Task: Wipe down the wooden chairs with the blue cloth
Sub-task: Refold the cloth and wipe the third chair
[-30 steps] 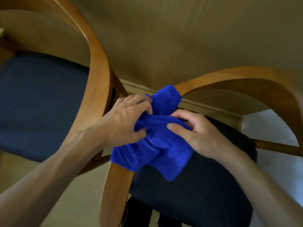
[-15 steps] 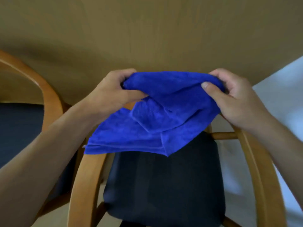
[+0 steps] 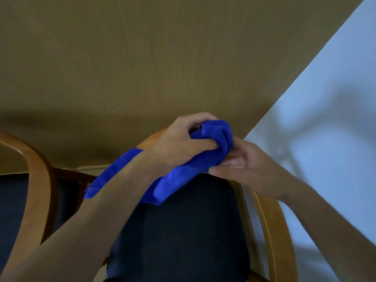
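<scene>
We are holding the blue cloth bunched over the far top rail of the nearer chair, just this side of the table. Our left hand is clenching the wad, thumb and fingers curled round its upper fold. Our right hand is lying just to the right of the wad with its fingers fairly straight, touching the cloth's lower edge; whether it is pinching the cloth or only steadying it we cannot tell, since the cloth is covering the fingertips and the picture is blurring there.

We are seeing a few ways this could go wrong:

- The cloth is bunching thick rather than lying flat, so we are judging that a pass along the rail would be touching only a narrow band of wood and leaving strips unwiped.
- A long loose tail is hanging to the left under our left forearm. It could be dragging over the dark seat cushion or snagging on the rail's end as we are sweeping.
- The rail is sitting close under the table edge, so our knuckles could be knocking against it on a far stroke.
- With both hands crowding one spot, one could be pulling the cloth out of the other's hold.

Counting what is showing: one blue cloth, two hands, two wooden chairs, the second chair standing to the left with only its curved arm and a part of its dark seat in view, two dark seat cushions, one table, and one pale floor to the right.
</scene>
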Demonstrator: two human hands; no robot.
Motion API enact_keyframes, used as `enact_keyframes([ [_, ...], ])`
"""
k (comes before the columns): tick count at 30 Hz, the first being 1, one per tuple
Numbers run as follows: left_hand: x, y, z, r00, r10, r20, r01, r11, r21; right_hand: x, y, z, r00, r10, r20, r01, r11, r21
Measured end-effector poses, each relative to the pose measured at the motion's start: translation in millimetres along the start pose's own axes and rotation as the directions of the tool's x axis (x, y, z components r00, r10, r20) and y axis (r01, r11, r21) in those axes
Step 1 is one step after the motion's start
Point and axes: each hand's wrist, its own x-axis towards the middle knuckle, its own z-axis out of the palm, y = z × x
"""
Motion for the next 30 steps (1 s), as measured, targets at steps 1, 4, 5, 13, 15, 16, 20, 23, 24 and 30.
enact_keyframes([
  [1,1,12,3,1.000,0.007,-0.004,-0.007,1.000,0.028,1,-9,3,0.999,-0.029,-0.037,0.029,0.999,0.017],
  [4,3,62,-7,0.998,0.040,-0.039,-0.037,0.996,0.080,2,-52,0,0.985,-0.127,-0.115,0.132,0.990,0.039],
  [5,4,81,-14,0.998,0.052,-0.045,-0.047,0.995,0.092,2,-71,-4,0.978,-0.157,-0.140,0.167,0.984,0.062],
  [13,-11,247,-64,0.991,0.106,-0.076,-0.083,0.962,0.260,-2,-242,-35,0.924,-0.340,-0.176,0.324,0.939,-0.114],
  [15,-21,285,-74,0.988,0.118,-0.095,-0.083,0.946,0.312,-7,-283,-39,0.925,-0.352,-0.144,0.330,0.930,-0.161],
  [16,-26,303,-79,0.986,0.130,-0.101,-0.089,0.936,0.341,-9,-303,-40,0.923,-0.365,-0.119,0.341,0.921,-0.188],
  [20,-45,365,-97,0.976,0.199,-0.090,-0.157,0.928,0.338,-18,-374,-43,0.867,-0.492,-0.081,0.458,0.849,-0.263],
  [23,-60,394,-105,0.985,0.165,0.038,-0.170,0.947,0.273,-26,-419,-46,0.801,-0.582,-0.137,0.530,0.797,-0.289],
  [24,-65,400,-107,0.986,0.140,0.091,-0.159,0.956,0.247,-29,-432,-47,0.780,-0.608,-0.149,0.550,0.780,-0.299],
  [30,-78,424,-122,0.959,0.174,0.225,-0.224,0.950,0.219,-49,-483,-53,0.719,-0.662,-0.212,0.620,0.748,-0.236],
])
